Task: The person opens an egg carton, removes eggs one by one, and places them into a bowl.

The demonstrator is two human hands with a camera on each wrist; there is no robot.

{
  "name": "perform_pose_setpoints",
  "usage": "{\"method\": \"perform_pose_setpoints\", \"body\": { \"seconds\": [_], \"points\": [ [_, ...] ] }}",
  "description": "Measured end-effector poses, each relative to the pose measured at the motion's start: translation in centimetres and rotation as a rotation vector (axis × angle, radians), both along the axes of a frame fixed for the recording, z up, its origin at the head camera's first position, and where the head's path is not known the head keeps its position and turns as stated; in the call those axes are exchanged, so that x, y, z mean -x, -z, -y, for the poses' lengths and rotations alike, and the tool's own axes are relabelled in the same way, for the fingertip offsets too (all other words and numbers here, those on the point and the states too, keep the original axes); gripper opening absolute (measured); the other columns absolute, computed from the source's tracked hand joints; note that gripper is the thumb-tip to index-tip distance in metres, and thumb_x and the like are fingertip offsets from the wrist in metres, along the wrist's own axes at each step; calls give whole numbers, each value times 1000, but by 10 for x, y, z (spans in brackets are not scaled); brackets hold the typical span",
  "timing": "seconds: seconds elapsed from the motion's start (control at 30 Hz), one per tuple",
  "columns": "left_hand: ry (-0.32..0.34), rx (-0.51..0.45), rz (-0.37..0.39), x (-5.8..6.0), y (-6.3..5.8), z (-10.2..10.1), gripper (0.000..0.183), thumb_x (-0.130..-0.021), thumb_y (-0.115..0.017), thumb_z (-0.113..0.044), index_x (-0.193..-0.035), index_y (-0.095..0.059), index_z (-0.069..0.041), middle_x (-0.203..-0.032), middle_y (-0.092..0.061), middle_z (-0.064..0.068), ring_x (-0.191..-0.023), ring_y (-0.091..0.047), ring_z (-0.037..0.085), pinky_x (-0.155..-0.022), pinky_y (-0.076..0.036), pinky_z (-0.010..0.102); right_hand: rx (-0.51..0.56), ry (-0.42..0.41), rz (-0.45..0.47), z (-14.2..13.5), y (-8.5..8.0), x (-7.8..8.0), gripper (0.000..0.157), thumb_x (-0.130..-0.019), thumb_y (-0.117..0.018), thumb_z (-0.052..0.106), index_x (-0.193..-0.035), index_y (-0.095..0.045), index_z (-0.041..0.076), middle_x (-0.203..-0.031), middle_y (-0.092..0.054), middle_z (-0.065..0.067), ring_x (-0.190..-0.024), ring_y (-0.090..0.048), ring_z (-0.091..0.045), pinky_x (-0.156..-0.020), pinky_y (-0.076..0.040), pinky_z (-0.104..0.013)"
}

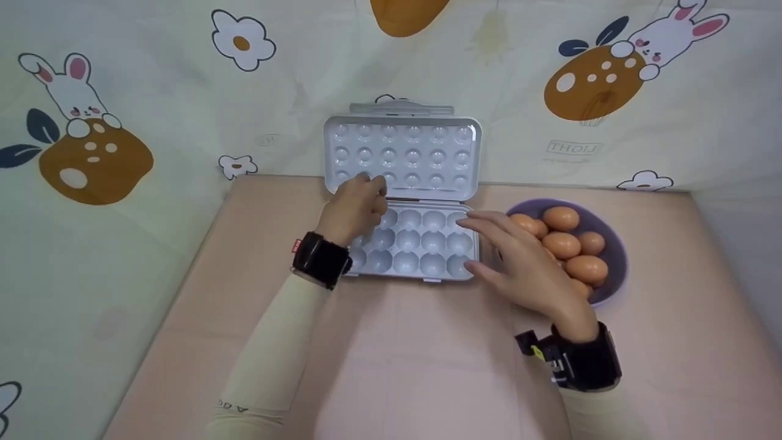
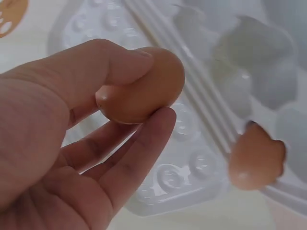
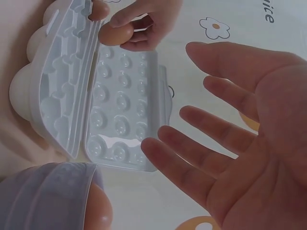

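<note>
An egg carton (image 1: pixel 408 241) of pale plastic lies unfolded, its dimpled lid (image 1: pixel 412 143) leaning up at the back. My left hand (image 1: pixel 354 211) is over the carton's far left part. In the left wrist view its thumb and fingers pinch a brown egg (image 2: pixel 158 88), held in front of the lid. Another brown egg (image 2: pixel 254 160) sits in the cup at the carton's end, by the hinge. My right hand (image 1: pixel 528 266) hovers between the carton's right edge and the bowl, fingers spread and holding nothing; its palm (image 3: pixel 278 143) faces the carton in the right wrist view.
A purple bowl (image 1: pixel 620 269) with several brown eggs (image 1: pixel 561 245) stands right of the carton, partly behind my right hand. Pinkish cloth (image 1: pixel 403 354) covers the table. Behind it hangs a curtain (image 1: pixel 293 91) printed with rabbits and flowers.
</note>
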State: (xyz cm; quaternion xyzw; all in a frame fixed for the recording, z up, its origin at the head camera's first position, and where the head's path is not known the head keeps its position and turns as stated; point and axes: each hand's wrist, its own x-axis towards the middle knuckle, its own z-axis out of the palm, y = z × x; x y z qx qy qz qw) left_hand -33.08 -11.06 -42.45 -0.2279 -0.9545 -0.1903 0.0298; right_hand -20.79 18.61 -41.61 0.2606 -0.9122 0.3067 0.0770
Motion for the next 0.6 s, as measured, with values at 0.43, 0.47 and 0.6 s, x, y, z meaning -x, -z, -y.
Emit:
{"method": "perform_pose_setpoints", "body": {
  "seconds": [0.43, 0.47, 0.6],
  "points": [
    [108, -308, -87, -43, -22, -33, 36, -86, -82, -6, -119, -68, -8, -112, -69, 9, -100, -65, 24, -88, -57, 36, 34, 25, -52, -2, -8, -2, 67, -95, -81, 18, -156, -54, 24, -160, -50, -2, -142, -53, -22, -113, -49, -46],
    [118, -338, -89, -46, -23, -36, 35, -87, -82, -6, -119, -67, -8, -112, -69, 8, -99, -65, 22, -87, -58, 32, 33, 27, -59, -2, -9, -2, 67, -95, -81, 18, -156, -54, 24, -160, -50, -1, -142, -53, -21, -113, -50, -46],
    [171, -444, -79, -55, -26, -48, 34, -88, -82, -5, -118, -67, -7, -113, -70, 7, -101, -65, 17, -85, -60, 23, 42, 38, -84, -3, -10, -3, 66, -95, -82, 16, -155, -55, 22, -161, -49, -1, -140, -54, -23, -111, -51, -47]
  ]
}}
